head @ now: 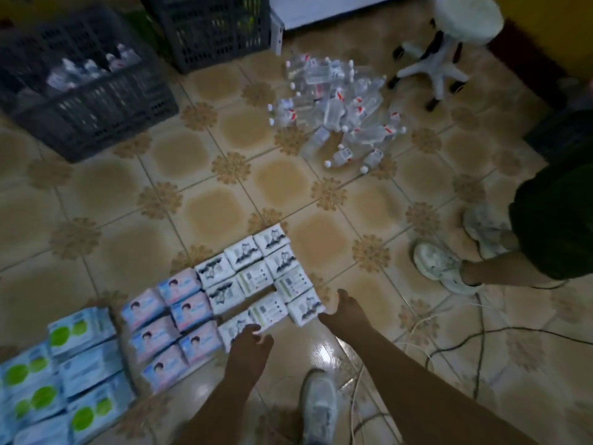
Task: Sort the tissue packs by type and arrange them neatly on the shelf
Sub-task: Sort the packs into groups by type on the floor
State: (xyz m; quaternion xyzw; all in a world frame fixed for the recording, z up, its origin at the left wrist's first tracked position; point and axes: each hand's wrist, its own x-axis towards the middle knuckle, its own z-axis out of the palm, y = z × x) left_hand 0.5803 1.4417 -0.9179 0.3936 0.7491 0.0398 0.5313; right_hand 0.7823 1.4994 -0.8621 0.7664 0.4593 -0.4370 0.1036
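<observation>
Tissue packs lie sorted in blocks on a patterned tile floor (231, 123) in dim light. At the near left, blue-and-white packs with green circles (61, 377) sit in rows; beside them, touching, is a block of pink-and-blue packs (173, 322) printed with a child's head; to the right of those, white packs with black print (256, 277) run diagonally away from the camera, some showing a pale green-edged label side.

The person's left hand (248, 343) reaches down with fingers loosely curled over the near corner of the white block, touching a pack there; whether its grip has closed on the pack cannot be told. The right hand (341, 308) rests its relaxed, open fingers against the right edge of the white block, holding nothing.

Farther off, a heap of clear plastic bottles (337, 110) lies on the floor near a white stool (449, 43). 2 dark crates (96, 91) stand at the upper left, the nearer holding bottles. A second person's legs and white shoes (442, 264) stand at right, near loose cables (449, 345).
</observation>
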